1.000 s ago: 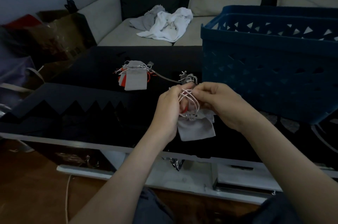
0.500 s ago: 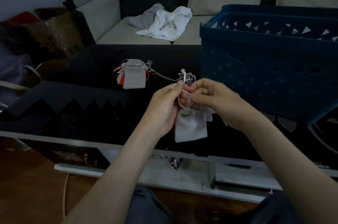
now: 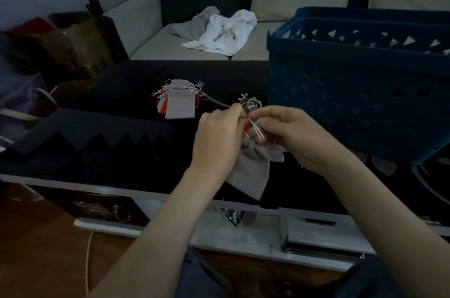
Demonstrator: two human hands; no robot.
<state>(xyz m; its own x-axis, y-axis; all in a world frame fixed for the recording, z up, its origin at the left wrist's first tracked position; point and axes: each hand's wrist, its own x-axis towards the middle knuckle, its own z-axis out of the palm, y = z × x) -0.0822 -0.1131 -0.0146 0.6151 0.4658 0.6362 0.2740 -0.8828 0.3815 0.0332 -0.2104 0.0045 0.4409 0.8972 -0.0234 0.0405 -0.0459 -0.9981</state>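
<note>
2 cords (image 3: pixel 256 131) sit pinched between the left hand (image 3: pixel 219 138) and right hand (image 3: pixel 293 135), and the gray pouch (image 3: pixel 252 172), hanging over the tabletop (image 3: pixel 117 151) edge, now looks cinched tighter, so closing seems nearly done.

**Pouch cinched and tilted**

Brought left hand (image 3: pixel 219 141) and right hand (image 3: pixel 295 137) closer together above the near edge of the black table top (image 3: pixel 109 163). Pulled the white-and-pink drawstring loops (image 3: pixel 255 131), spread wide a second ago, into a short narrow bunch between pinching fingertips. Swung the small grey cloth pouch (image 3: pixel 252 171) from hanging square to slanting, bottom corner lower toward that edge.
</note>
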